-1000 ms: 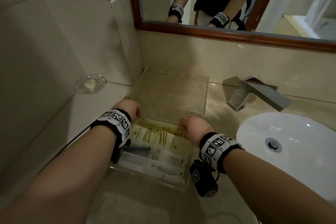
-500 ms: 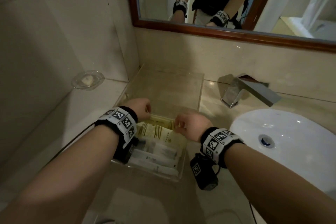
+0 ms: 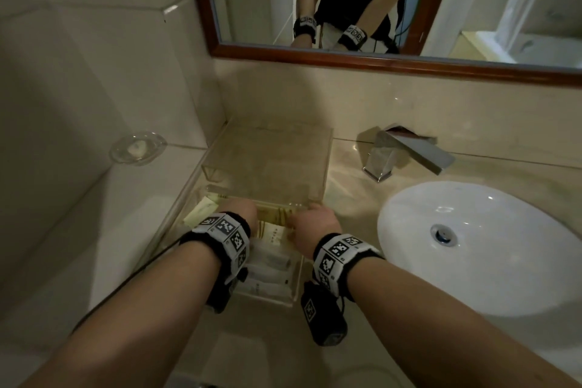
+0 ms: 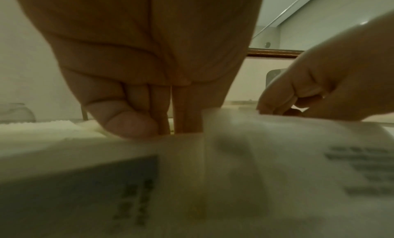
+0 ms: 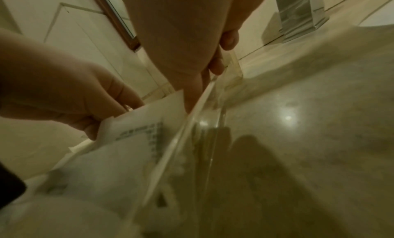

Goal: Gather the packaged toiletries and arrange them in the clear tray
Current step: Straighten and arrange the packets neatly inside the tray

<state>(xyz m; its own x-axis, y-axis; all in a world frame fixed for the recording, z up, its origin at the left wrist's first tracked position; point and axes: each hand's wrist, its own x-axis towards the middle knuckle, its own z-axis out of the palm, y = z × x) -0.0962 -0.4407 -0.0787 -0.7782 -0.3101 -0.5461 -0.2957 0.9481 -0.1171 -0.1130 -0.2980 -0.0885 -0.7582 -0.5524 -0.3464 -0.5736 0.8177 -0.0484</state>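
A clear tray sits on the counter by the left wall, holding several white packets and gold-striped ones. Both hands are inside its far end. My left hand reaches down and pinches the edge of a white printed packet, thumb against the fingers. My right hand is at the same packet's other end beside the tray's right wall, fingers curled onto its edge. The fingertips are hidden in the head view.
A clear acrylic cover stands just behind the tray against the backsplash. A glass soap dish lies at the left, a chrome faucet and white basin at the right. The framed mirror hangs above.
Both hands have shifted toward the tray's far end and closer together over the gold-striped packets. The packets at the tray's near end lie as before.
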